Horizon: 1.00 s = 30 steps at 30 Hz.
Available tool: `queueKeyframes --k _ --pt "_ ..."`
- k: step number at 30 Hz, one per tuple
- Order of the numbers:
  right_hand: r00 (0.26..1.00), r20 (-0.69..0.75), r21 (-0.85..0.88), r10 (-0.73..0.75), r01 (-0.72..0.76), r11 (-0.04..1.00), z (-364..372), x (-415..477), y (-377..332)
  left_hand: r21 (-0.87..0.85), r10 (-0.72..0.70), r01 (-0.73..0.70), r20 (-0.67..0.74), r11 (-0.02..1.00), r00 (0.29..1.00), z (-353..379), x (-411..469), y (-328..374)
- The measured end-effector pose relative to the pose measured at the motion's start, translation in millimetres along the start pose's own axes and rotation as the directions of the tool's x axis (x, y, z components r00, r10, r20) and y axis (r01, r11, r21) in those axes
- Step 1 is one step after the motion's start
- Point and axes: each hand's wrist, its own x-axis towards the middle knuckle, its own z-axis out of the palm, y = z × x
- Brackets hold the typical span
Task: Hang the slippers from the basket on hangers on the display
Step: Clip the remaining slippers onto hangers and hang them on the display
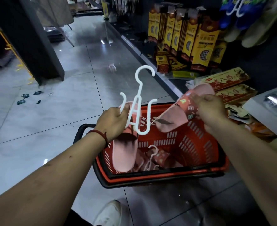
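left hand [114,122]: curled tight round the white hanger [140,91], right above the basket [199,144]
right hand [211,110]: gripping a pink slipper [175,116], over the basket too
in basket: second slipper [124,154], spare hanger [152,156]

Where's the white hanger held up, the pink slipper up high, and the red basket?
white hanger [139,93], head view, on its straight stem.
pink slipper [172,115], head view, on its heel end.
red basket [197,144], head view, on its slotted right wall.

Yellow boxes [199,41], grey tiled floor [101,54]
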Motion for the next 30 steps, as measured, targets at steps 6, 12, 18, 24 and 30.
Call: queueKeyframes --k 6,12,18,24,30 --pt "0.973 0.228 0.064 0.040 -0.056 0.996 17.2 -9.8 -2.7 0.005 0.110 -0.115 0.256 0.993 0.960 16.4 -2.4 1.7" --pt "0.871 0.478 0.066 -0.113 0.093 0.993 33.6 -20.3 -2.1 0.036 0.117 -0.148 0.442 0.988 0.889 21.6 -3.2 12.6" --pt "0.681 0.702 -0.009 -0.210 0.303 0.953 38.5 -40.0 -10.2 -0.098 0.240 -0.219 0.405 0.971 0.882 29.6 7.6 -8.5" --pt "0.687 0.712 -0.089 -0.141 0.288 0.953 44.5 -48.8 -8.6 -0.148 0.284 -0.242 0.533 0.959 0.797 22.4 -2.0 4.5" --pt "0.574 0.818 0.039 -0.041 0.015 0.999 43.9 -50.4 -4.3 -0.225 0.224 -0.142 0.399 0.964 0.889 18.5 3.5 17.4"
